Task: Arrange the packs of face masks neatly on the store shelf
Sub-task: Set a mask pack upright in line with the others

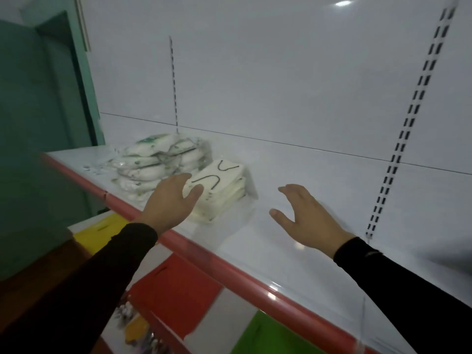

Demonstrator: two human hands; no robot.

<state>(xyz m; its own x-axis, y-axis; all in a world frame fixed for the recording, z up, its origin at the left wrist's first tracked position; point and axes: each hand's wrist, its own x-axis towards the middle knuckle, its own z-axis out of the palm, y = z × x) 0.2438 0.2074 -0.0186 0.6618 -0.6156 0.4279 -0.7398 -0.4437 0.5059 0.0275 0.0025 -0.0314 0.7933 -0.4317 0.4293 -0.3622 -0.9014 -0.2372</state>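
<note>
A stack of white face mask packs [224, 185] with dark ear loops lies on the white shelf [306, 226]. Behind it to the left sits a looser pile of clear-wrapped mask packs [158, 162] with green print. My left hand [173, 200] rests against the near left corner of the white stack, fingers spread, thumb on its top. My right hand [304, 215] hovers over the bare shelf to the right of the stack, fingers apart, holding nothing.
The shelf has a red front lip [229, 272] and a white back panel with slotted uprights [406, 123]. Below hang red, yellow and green tags [176, 295]. A green wall and door [38, 111] stand at the left.
</note>
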